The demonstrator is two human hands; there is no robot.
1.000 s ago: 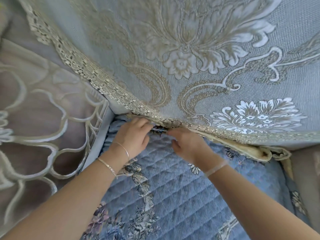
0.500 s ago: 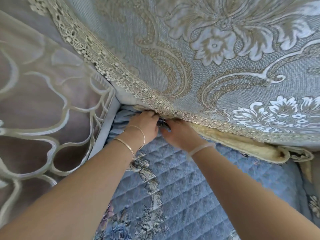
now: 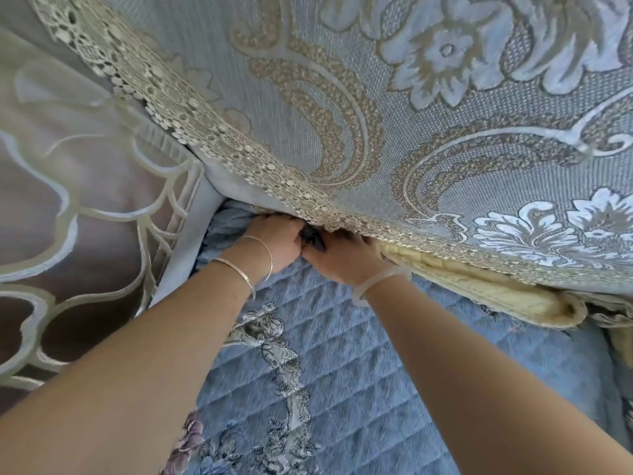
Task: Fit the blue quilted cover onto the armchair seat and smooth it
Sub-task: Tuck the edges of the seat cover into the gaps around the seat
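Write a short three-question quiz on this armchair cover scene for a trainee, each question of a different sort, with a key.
1. True or false: both hands meet at the crease where the seat joins the backrest.
2. Multiple choice: the lace trim runs along A) the front edge of the seat, B) the lower edge of the backrest drape, C) the person's wrist.
3. Fill in: the padded roll showing under the drape, right of the hands, is coloured ____.

Key
1. True. The left hand and right hand press together at the back of the blue quilted cover, fingertips hidden under the drape.
2. B. The lace trim edges the backrest drape.
3. Yellow: the padded roll.
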